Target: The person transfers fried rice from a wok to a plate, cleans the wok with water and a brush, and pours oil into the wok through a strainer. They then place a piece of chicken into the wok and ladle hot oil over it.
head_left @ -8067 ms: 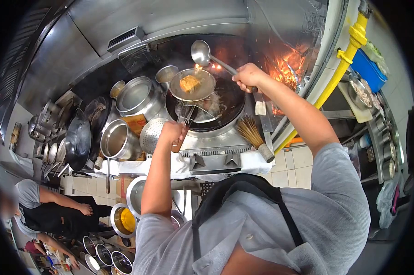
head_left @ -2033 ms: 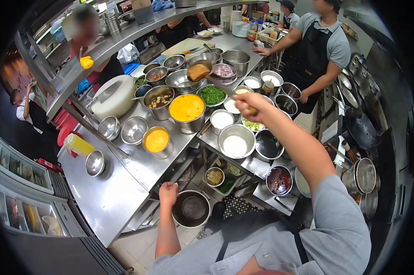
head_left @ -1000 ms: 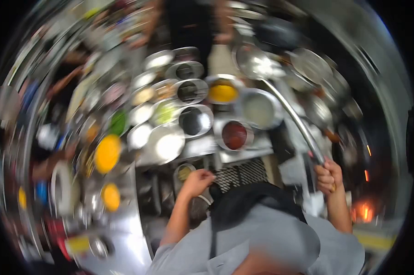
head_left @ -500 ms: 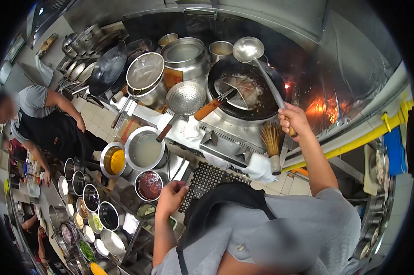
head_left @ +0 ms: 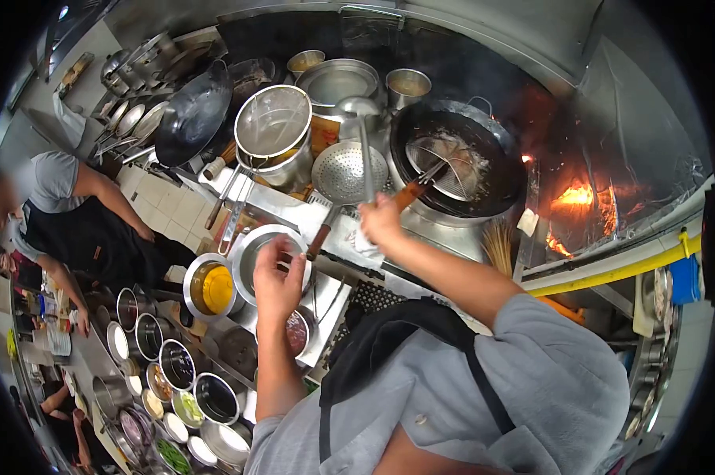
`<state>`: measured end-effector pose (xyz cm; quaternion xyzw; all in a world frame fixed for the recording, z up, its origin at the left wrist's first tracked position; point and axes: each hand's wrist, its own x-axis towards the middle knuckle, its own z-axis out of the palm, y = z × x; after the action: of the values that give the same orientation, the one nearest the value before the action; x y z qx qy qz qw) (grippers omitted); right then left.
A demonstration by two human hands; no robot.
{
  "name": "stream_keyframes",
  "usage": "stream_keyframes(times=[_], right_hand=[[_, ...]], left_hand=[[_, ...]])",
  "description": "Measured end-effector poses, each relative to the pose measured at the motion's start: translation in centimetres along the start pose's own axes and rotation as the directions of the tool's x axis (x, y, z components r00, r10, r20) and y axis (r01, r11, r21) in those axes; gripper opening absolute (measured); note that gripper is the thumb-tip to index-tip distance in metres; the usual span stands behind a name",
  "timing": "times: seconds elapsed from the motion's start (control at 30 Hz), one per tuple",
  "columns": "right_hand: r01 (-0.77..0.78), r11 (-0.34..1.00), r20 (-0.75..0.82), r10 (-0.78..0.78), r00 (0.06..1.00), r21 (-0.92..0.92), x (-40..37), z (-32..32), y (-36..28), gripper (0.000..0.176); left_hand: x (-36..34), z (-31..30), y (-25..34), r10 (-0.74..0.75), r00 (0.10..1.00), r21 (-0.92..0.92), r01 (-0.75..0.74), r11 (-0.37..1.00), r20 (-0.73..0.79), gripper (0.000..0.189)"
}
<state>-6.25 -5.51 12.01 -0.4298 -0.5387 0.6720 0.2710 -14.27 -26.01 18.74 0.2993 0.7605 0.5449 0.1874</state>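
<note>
My right hand (head_left: pixel 381 222) grips the long handle of a steel ladle (head_left: pixel 357 107). The ladle's bowl hangs over the big steel pot (head_left: pixel 338 77) behind the stove, left of the black wok (head_left: pixel 496 190). In the wok lies a wire skimmer (head_left: pixel 452 158), its wooden handle pointing toward my right hand. My left hand (head_left: pixel 278 273) is raised with fingers apart and holds nothing. It hovers over a steel pot (head_left: pixel 251 241) of pale liquid, near the handle of a perforated strainer (head_left: pixel 340 170).
Flames (head_left: pixel 575 194) burn right of the wok. A mesh strainer (head_left: pixel 272 123) sits on a pot and a second black wok (head_left: pixel 191 119) stands at left. A pot of yellow oil (head_left: pixel 213 289), seasoning bowls (head_left: pixel 175 364) and a bamboo brush (head_left: pixel 498 245) are nearby. A co-worker (head_left: pixel 72 214) stands left.
My right hand swung the ladle left, from above the wok to over the steel pot. My left hand rose from beside the red sauce pot. Earlier I turned back from the ingredient counter.
</note>
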Motion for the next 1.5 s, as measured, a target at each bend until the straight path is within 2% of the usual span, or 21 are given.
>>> stream_keyframes(times=[0.03, 0.07, 0.13, 0.27, 0.3, 0.37, 0.47, 0.53, 0.63, 0.67, 0.73, 0.8, 0.83, 0.87, 0.93, 1.0, 1.03, 1.13, 1.23, 1.37, 1.5], right_hand=[[0.265, 0.946, -0.078, -0.283, 0.956, -0.184, 3.3, 2.6, 6.1, 0.009], [0.238, 0.945, -0.136, -0.272, 0.953, -0.226, 3.0, 4.7, 7.0, 0.011], [0.301, 0.868, -0.154, -0.386, 0.91, -0.395, 3.8, 7.5, 11.0, 0.022], [0.111, 0.879, -0.204, -0.228, 0.952, -0.464, 3.2, 10.1, 11.6, 0.047], [0.045, 0.902, -0.189, -0.138, 0.972, -0.429, 2.8, 10.4, 11.2, 0.051], [0.023, 0.928, -0.236, -0.118, 0.964, -0.371, 2.2, 10.5, 10.3, 0.039], [-0.028, 0.95, -0.3, -0.07, 0.951, -0.31, 2.0, 10.1, 11.0, 0.029], [0.013, 0.886, -0.315, -0.178, 0.932, -0.464, 2.3, 10.3, 11.8, 0.032], [-0.061, 0.839, -0.057, 0.036, 0.998, -0.54, 2.1, 7.7, 8.3, 0.051], [0.186, 0.814, -0.091, -0.28, 0.956, -0.55, 1.1, 6.9, 6.9, 0.049], [0.369, 0.922, 0.076, -0.362, 0.929, -0.12, -0.2, 4.3, 1.6, 0.046], [0.095, 0.974, 0.365, -0.167, 0.916, 0.205, -1.7, 1.1, -2.8, 0.033], [0.079, 0.995, 0.433, -0.043, 0.901, -0.067, -2.5, -1.4, -4.8, 0.019], [0.034, 0.989, 0.284, -0.074, 0.956, 0.141, -4.2, -3.2, -6.8, 0.014], [0.105, 0.93, 0.01, -0.116, 0.993, 0.352, -4.5, -7.9, -6.5, 0.007], [-0.004, 0.921, -0.118, 0.054, 0.992, 0.389, -5.8, -14.8, -7.3, 0.008], [0.078, 0.986, -0.287, -0.033, 0.957, 0.146, -6.3, -17.8, -7.0, 0.007], [0.046, 0.999, -0.407, -0.039, 0.913, 0.006, -8.5, -26.5, -4.8, 0.033], [0.068, 0.997, -0.462, -0.074, 0.884, -0.028, -11.4, -30.9, -4.1, 0.022], [-0.036, 0.977, -0.49, -0.074, 0.869, -0.212, -11.9, -34.9, -3.4, 0.009], [-0.05, 0.974, -0.442, -0.055, 0.895, -0.223, -9.3, -35.7, -2.5, 0.006]], left_hand=[[1.2, -1.2, -1.1, 0.234, 0.96, 0.282, -0.185, 0.941, -0.151, 0.036], [2.2, -2.4, -2.0, 0.482, 0.848, 0.561, -0.293, 0.775, -0.222, 0.039], [3.9, -5.2, -2.8, 0.507, 0.797, 0.708, -0.147, 0.691, -0.329, 0.049], [8.9, -9.7, -8.3, 0.395, 0.835, 0.76, 0.042, 0.648, -0.384, 0.049], [10.8, -10.7, -11.3, 0.073, 0.936, 0.547, 0.138, 0.826, -0.346, 0.044], [12.3, -10.2, -9.8, -0.438, 0.892, 0.063, 0.446, 0.893, -0.113, 0.034], [13.4, -8.9, -10.6, -0.214, 0.977, 0.274, 0.205, 0.94, 0.002, 0.028], [13.6, -7.1, -10.9, -0.111, 0.992, 0.216, 0.121, 0.969, -0.056, 0.019], [12.2, -3.8, -7.3, -0.178, 0.984, -0.004, 0.178, 0.984, 0.024, 0.019], [11.3, -2.4, -5.5, -0.166, 0.986, -0.023, 0.167, 0.986, 0.024, 0.02], [9.0, 1.3, -2.7, -0.171, 0.981, -0.114, 0.182, 0.977, 0.093, 0.013], [6.2, 6.5, -0.9, -0.137, 0.971, -0.305, 0.194, 0.932, 0.197, 0.015], [4.5, 8.5, 1.6, 0.077, 0.927, -0.358, 0.064, 0.932, 0.367, 0.027], [3.8, 10.1, 1.0, 0.162, 0.863, -0.47, 0.096, 0.877, 0.479, 0.033], [6.2, 12.6, -0.6, 0.471, 0.687, -0.258, -0.396, 0.881, 0.554, 0.027], [7.4, 15.8, 0.7, 0.317, 0.806, 0.271, -0.494, 0.826, 0.501, 0.031], [8.1, 18.1, -0.2, 0.413, 0.805, 0.493, -0.589, 0.64, 0.426, 0.035], [9.9, 23.5, -3.3, 0.323, 0.827, 0.627, -0.56, 0.541, 0.46, 0.032], [13.7, 26.0, -3.2, 0.206, 0.852, 0.72, -0.518, 0.461, 0.48, 0.036], [16.5, 25.4, 3.1, 0.179, 0.876, 0.711, -0.47, 0.523, 0.447, 0.033], [20.0, 24.0, 4.8, 0.155, 0.915, 0.581, -0.36, 0.73, 0.372, 0.024]])
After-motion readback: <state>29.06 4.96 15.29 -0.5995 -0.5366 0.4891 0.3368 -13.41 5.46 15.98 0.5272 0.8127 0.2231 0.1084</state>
